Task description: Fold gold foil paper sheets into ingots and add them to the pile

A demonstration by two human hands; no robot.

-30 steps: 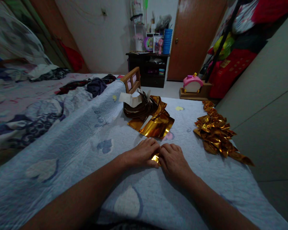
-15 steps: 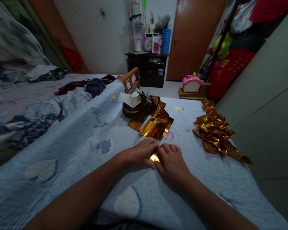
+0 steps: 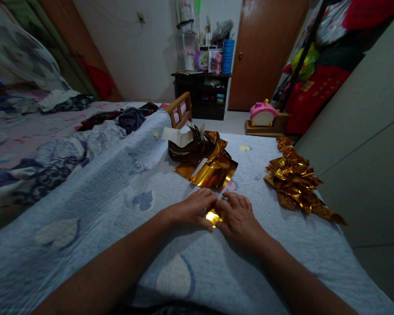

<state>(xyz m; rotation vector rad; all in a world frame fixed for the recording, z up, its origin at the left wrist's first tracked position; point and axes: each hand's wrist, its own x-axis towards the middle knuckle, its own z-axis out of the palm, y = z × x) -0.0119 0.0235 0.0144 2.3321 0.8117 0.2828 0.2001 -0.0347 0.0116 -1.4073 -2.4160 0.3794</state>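
Note:
Between my two hands lies a small piece of shiny gold foil paper (image 3: 213,217) on the quilt. My left hand (image 3: 195,208) grips its left side, thumb below and fingers curled over the top. On the right side, my right hand (image 3: 238,216) holds it the same way, fingers bent and thumb near the lower edge. Most of the sheet is covered by the fingers. Just beyond my hands sits a stack of gold foil sheets (image 3: 215,173), some curled up with pale undersides. To the right, folded gold foil pieces (image 3: 293,179) lie in a long heap.
The light blue quilt (image 3: 111,245) with heart patterns spreads under everything. A wooden rail (image 3: 180,109) stands at its far edge. Rumpled bedding (image 3: 68,153) lies left, and a pale cabinet (image 3: 374,153) rises on the right. A pink toy (image 3: 263,114) sits on the floor beyond.
My right hand has shifted slightly right, and more of the gold foil paper shows between my hands. My left hand stays nearly in place.

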